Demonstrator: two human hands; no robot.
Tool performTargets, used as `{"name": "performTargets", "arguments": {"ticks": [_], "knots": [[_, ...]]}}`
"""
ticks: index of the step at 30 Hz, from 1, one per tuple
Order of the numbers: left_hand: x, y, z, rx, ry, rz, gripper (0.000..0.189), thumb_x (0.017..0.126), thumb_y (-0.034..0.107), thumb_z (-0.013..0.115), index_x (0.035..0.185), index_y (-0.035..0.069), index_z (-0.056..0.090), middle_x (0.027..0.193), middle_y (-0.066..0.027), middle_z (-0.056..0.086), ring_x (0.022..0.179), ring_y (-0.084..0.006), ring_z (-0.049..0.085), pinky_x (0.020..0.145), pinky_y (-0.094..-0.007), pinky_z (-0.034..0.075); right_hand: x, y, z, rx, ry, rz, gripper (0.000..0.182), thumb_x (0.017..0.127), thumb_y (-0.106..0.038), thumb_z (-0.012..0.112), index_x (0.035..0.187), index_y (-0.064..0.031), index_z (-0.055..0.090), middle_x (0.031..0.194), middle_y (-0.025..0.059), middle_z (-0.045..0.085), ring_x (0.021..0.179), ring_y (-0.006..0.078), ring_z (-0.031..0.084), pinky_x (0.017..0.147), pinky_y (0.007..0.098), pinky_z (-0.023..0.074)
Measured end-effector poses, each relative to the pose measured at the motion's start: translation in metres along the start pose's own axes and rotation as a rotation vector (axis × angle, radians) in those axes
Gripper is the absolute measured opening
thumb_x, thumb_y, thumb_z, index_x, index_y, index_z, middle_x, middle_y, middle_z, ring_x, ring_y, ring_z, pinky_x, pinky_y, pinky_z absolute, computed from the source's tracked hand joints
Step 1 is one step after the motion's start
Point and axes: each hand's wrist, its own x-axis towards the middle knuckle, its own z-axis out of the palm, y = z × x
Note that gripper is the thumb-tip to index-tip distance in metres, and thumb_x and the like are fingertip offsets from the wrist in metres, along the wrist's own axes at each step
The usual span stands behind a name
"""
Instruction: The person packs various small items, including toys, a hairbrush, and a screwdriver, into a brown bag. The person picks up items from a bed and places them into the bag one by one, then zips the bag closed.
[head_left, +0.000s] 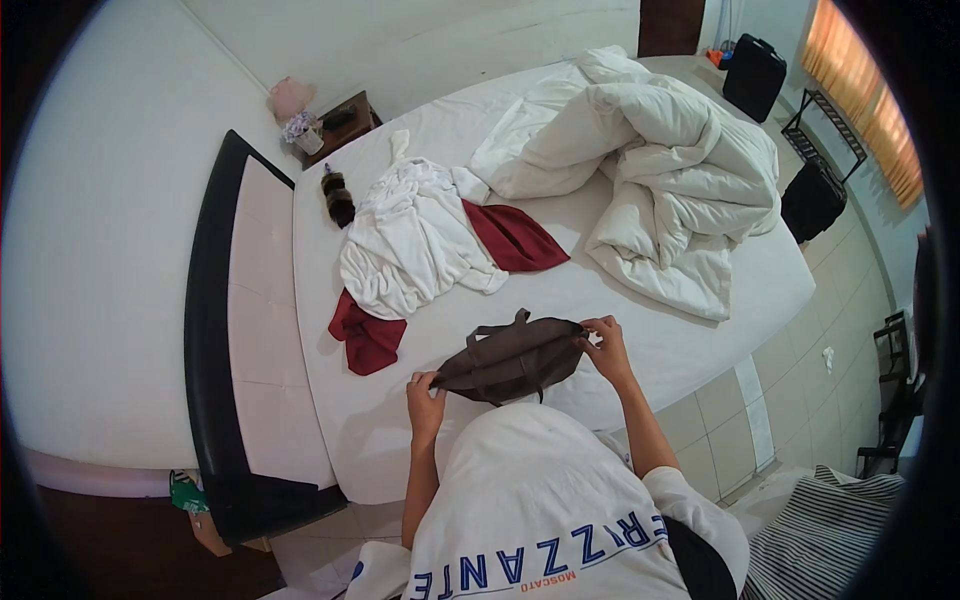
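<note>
A dark brown fabric bag with handles (510, 360) is stretched between both hands, low over the near edge of the bed (360, 442). My left hand (425, 397) pinches its left corner, and my right hand (602, 341) grips the upper right corner. Beyond the bag lies a crumpled white garment (412, 240). Dark red cloth shows on its right side (517, 236), and more red cloth (369, 337) sits at its lower left. A brown and black furry item (339, 199) rests near the headboard.
A bunched white duvet (652, 172) covers the far right part of the bed. The padded headboard (262, 322) stands at left, with a wooden nightstand (352, 124) beyond it. Black suitcases (754, 79) and a metal rack (832, 124) stand at far right. Striped fabric (825, 525) lies at lower right.
</note>
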Motion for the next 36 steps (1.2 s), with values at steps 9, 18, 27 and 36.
{"name": "performTargets", "arguments": {"ticks": [9, 18, 27, 36], "knots": [[0.028, 0.041, -0.056, 0.099, 0.107, 0.027, 0.008, 0.076, 0.008, 0.073, 0.081, 0.006, 0.066, 0.074, -0.0074, 0.062, 0.074, -0.0287, 0.059, 0.070, -0.0394, 0.044, 0.012, -0.007, -0.004, 0.591, -0.175, 0.173, 0.012, 0.097, -0.010, 0.060, 0.092, 0.0008, 0.059, 0.075, -0.0005, 0.052, 0.074, 0.0080, 0.044, 0.070, 0.0240, 0.0392], [0.017, -0.007, -0.034, -0.283, -0.165, -0.349, 0.030, 0.084, 0.017, 0.076, 0.109, 0.005, 0.064, 0.097, -0.0074, 0.069, 0.093, -0.0161, 0.063, 0.078, -0.0328, 0.048, 0.007, 0.042, 0.027, 0.481, -0.202, 0.261, 0.018, 0.098, -0.018, 0.062, 0.098, -0.0002, 0.061, 0.084, -0.0014, 0.062, 0.082, 0.0067, 0.052, 0.075, 0.0247, 0.0431], [-0.011, -0.034, -0.001, -0.928, -0.135, -0.400, 0.090, 0.085, 0.010, 0.075, 0.153, 0.015, 0.016, 0.131, -0.0145, 0.057, 0.121, -0.0225, 0.052, 0.100, -0.0354, 0.043, -0.007, 0.030, 0.035, 0.485, -0.270, 0.191, 0.020, 0.095, -0.020, 0.066, 0.099, -0.0008, 0.065, 0.090, 0.0031, 0.066, 0.083, 0.0119, 0.059, 0.073, 0.0254, 0.0448], [-0.009, -0.029, 0.012, -0.702, -0.115, -0.465, 0.041, 0.092, 0.022, 0.071, 0.120, -0.006, 0.059, 0.116, -0.0115, 0.065, 0.109, -0.0163, 0.057, 0.097, -0.0296, 0.043, -0.001, 0.035, 0.047, 0.540, -0.112, 0.282, 0.020, 0.098, -0.020, 0.061, 0.092, -0.0005, 0.062, 0.073, -0.0045, 0.053, 0.067, 0.0065, 0.044, 0.060, 0.0251, 0.0373]]}}
